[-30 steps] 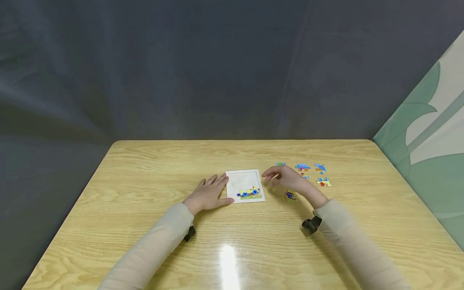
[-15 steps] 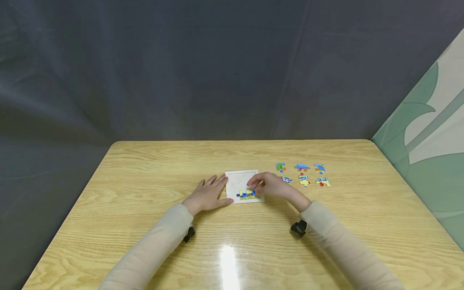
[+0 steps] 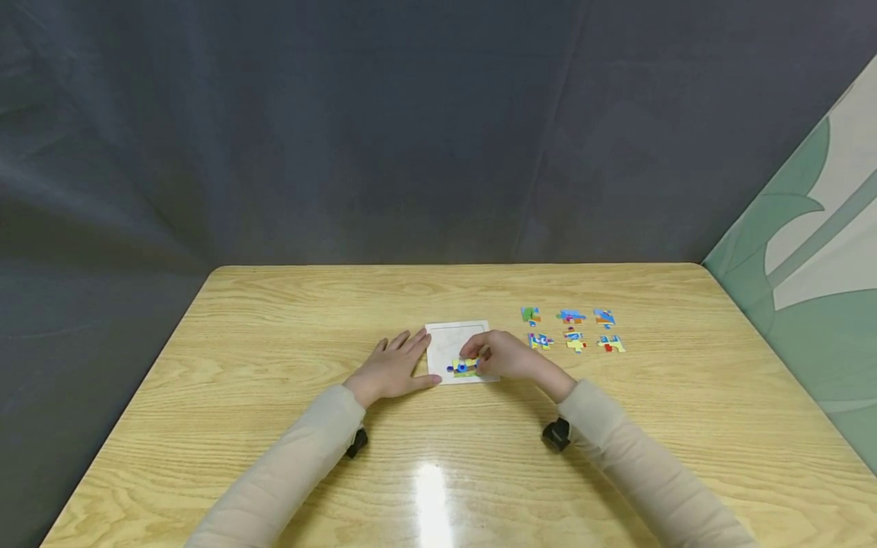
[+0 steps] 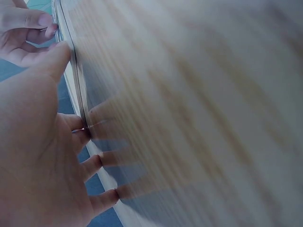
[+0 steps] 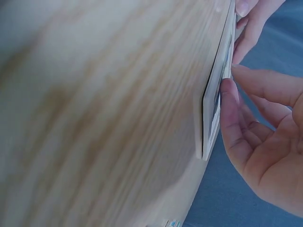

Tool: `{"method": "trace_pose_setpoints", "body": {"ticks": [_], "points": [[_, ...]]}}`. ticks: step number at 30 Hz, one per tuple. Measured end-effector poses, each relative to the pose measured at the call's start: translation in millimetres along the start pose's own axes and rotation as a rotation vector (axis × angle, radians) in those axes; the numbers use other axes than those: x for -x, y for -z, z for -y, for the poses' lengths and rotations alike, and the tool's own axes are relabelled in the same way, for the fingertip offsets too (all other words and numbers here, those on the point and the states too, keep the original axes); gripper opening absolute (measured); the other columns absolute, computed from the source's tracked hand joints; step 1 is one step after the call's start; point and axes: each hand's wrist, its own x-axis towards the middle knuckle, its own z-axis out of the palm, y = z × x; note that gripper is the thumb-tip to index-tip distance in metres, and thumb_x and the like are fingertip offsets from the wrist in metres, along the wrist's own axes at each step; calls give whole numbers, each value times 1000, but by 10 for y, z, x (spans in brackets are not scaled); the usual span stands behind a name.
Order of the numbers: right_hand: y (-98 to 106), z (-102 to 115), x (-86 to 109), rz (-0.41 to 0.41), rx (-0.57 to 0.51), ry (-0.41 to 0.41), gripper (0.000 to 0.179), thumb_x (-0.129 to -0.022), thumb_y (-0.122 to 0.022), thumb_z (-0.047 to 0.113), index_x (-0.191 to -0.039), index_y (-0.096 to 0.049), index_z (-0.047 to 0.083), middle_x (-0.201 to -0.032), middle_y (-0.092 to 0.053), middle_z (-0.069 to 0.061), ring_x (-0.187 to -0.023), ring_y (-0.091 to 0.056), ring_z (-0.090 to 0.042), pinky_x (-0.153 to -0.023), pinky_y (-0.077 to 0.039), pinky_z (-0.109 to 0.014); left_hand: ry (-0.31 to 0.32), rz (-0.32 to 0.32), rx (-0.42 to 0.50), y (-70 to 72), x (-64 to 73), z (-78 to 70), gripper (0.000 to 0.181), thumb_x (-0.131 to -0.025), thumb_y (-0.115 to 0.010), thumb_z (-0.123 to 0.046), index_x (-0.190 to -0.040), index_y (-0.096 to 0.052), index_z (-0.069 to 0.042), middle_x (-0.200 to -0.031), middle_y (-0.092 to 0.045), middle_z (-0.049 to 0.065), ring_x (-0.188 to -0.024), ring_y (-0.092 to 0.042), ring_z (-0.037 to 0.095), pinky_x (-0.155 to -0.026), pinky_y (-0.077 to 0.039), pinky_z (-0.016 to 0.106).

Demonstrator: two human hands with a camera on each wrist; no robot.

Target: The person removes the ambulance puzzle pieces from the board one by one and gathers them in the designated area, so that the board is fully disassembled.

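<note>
A white square puzzle tray lies on the wooden table, with joined train puzzle pieces along its lower part. My left hand lies flat with spread fingers, its thumb and fingertips touching the tray's left edge. Over the tray's lower right, my right hand has thumb and fingertips brought down together on a puzzle piece, which they mostly cover. In the right wrist view, two fingertips meet the top of the tray.
Several loose puzzle pieces lie in two rows right of the tray, one of them a yellow and red piece. A dark curtain hangs behind the table. A patterned sheet stands at the right.
My right hand has moved left from beside the tray onto its lower right pieces, uncovering loose pieces. Its forearm now covers where another piece lay. My left hand has stayed put.
</note>
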Motion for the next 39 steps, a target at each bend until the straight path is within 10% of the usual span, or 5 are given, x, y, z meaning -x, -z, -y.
{"method": "trace_pose_setpoints", "body": {"ticks": [19,39], "points": [[-40,-11,-48,17,201,127,29,-82,-64,-9,-110,-66,-5,-90,-57,-10,-71,-47,-12,-64,-43,-19,-14,-2,0,8,-6,12,81,-94,-43,-61,-155,-14,-16,-163,-8,0,-150,-12,30,-120,-13,57],[-35,-33,-43,38,134,183,30,-78,-61,-15,-104,-61,0,-93,-56,-13,-71,-46,-13,-64,-41,-20,0,-1,-9,0,4,3,81,-93,-43,-62,-155,-13,-18,-163,-8,-2,-150,-11,29,-120,-13,57]]}}
